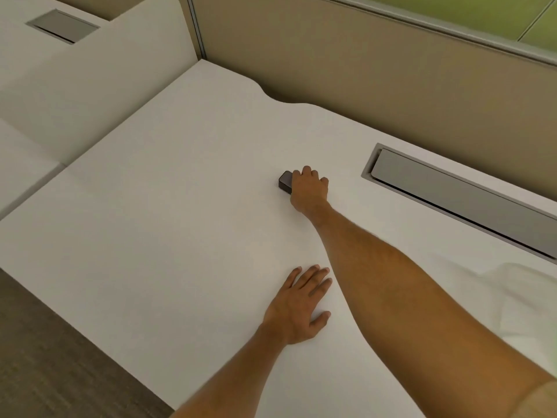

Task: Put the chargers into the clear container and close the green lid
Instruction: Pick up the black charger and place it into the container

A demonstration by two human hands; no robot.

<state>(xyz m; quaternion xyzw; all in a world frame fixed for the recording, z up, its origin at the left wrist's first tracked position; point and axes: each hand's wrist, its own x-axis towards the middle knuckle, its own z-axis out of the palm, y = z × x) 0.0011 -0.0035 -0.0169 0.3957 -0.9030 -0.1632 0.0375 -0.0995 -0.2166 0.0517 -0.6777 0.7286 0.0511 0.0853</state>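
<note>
From the head view, a white table (pixel 180 206) is seen from above, with a grey cable slot (pixel 458 191) let into its far right part. One small dark charger (pixel 284 181) lies on the table near the middle, well short of the slot. The right hand (pixel 309 188) is stretched out and closed around the charger from its right side; the fingers are curled over the top, so only the left end of the block is shown. Whether it has been lifted off the surface cannot be told. The left hand (pixel 297 303) is laid flat on the table, palm down and fingers spread, nearer the body and well apart from the charger; nothing is held in it. The charger is judged to be a light, rigid block with smooth, somewhat slippery faces, not fragile, best taken across its two short sides between thumb and fingers. No clear container and no green lid are shown. A pale cloth (pixel 512 297) is seen at the right edge.
</note>
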